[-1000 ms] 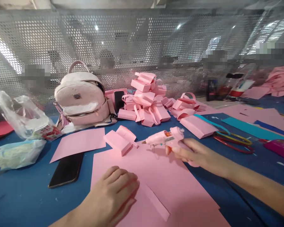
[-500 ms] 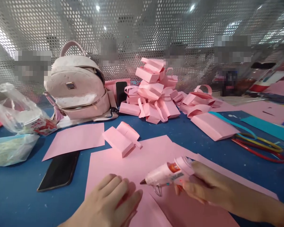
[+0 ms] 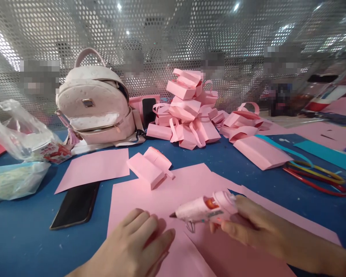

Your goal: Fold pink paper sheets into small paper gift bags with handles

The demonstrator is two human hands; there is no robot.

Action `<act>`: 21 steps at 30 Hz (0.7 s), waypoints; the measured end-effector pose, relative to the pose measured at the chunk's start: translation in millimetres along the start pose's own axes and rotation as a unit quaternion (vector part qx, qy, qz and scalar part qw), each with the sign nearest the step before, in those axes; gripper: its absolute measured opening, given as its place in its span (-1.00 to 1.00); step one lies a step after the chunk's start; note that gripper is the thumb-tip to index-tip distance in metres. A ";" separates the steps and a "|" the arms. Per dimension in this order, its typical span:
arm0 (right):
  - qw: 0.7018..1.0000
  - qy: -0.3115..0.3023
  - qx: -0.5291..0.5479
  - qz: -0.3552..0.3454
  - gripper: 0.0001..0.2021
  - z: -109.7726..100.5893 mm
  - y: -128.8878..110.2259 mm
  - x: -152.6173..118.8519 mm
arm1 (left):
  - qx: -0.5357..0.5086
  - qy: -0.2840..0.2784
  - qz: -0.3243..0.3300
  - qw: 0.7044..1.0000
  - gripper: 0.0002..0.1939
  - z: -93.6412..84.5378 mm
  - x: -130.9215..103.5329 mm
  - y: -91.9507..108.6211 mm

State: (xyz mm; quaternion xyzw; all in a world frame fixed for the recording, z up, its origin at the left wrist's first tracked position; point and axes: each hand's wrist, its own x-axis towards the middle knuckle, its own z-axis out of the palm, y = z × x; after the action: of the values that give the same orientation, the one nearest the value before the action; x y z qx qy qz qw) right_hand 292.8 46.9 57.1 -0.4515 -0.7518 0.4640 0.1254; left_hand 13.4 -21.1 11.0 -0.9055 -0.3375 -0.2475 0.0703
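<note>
My right hand is wrapped round a pink hot glue gun, its dark nozzle pointing left. Beneath it lies a pink paper sheet, with another piece of pink paper over its lower right. My left hand rests on the paper just left of the nozzle. Its fingers are curled in, and the fingertips are hidden, so whatever they press or hold cannot be made out. Nozzle and left hand are apart. A small folded pink paper box lies at the sheet's far edge.
Farther back stand a pale backpack and a pile of pink paper bags. To the left are a black phone partly under pink paper and a plastic bag. Coloured handles lie at right. Perforated metal rises behind.
The glue gun has lifted very slightly, its nozzle a touch farther left over the paper. The view has shifted a little; my left hand stays curled in nearly the same spot.
</note>
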 end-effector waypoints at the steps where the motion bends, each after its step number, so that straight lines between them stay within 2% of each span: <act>1: 0.999 0.014 0.025 0.024 -0.53 0.0 4.0 0.5 | -0.005 0.002 0.001 1.000 -0.74 0.0 0.0 0.0; 3: 0.995 0.020 0.090 0.039 -0.48 -0.7 12.3 3.8 | -0.010 0.005 0.009 1.000 -0.75 -0.2 0.2 0.2; 7: 0.983 0.015 0.177 -0.040 -0.46 -4.9 24.0 15.1 | 0.014 0.006 0.039 0.999 -0.77 -1.1 1.3 1.2; 12: 0.970 0.080 0.218 -0.066 -0.51 -11.5 29.3 21.4 | 0.054 0.019 0.048 0.997 -0.77 1.9 1.4 1.1; 16: 0.966 0.069 0.239 -0.068 -0.53 -15.4 29.8 21.1 | 0.069 0.037 0.047 0.996 -0.77 4.6 0.3 -0.1; 21: 0.967 0.069 0.241 -0.047 -0.51 -15.2 29.0 18.5 | 0.088 0.029 0.049 0.994 -0.71 5.5 -0.9 -0.6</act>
State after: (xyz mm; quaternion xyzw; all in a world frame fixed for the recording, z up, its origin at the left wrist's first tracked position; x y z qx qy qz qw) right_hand 308.0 75.2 37.5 -0.4032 -0.6276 0.5930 0.3031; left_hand 14.6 -19.5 5.8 -0.9037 -0.3108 -0.2391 0.1719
